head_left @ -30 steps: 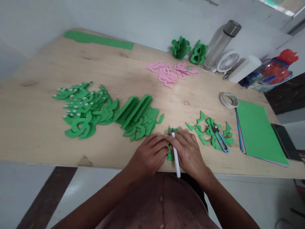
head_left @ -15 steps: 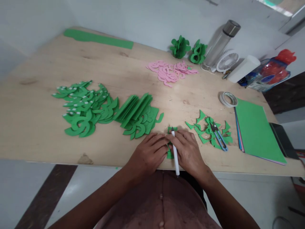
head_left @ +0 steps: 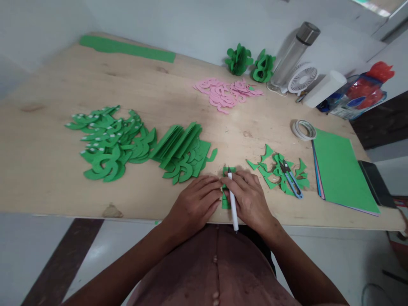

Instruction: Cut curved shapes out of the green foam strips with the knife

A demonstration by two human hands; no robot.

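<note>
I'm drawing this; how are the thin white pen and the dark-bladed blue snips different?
The thin white pen is in the right hand; the dark-bladed blue snips lie on flat green scraps. The pen is one straight stick; the snips have two arms. Both have dark tips.

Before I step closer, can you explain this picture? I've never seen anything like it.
There's no machine here: these are a person's bare hands, seen by a camera worn on the head, looking forward and down. The right hand holds a white pen-like tool; the left hand lies beside it, with a small green piece between them. On the wooden table are green cutouts, pink cutouts, green scraps with blue-handled snips on top, tape and stacked sheets.
</note>
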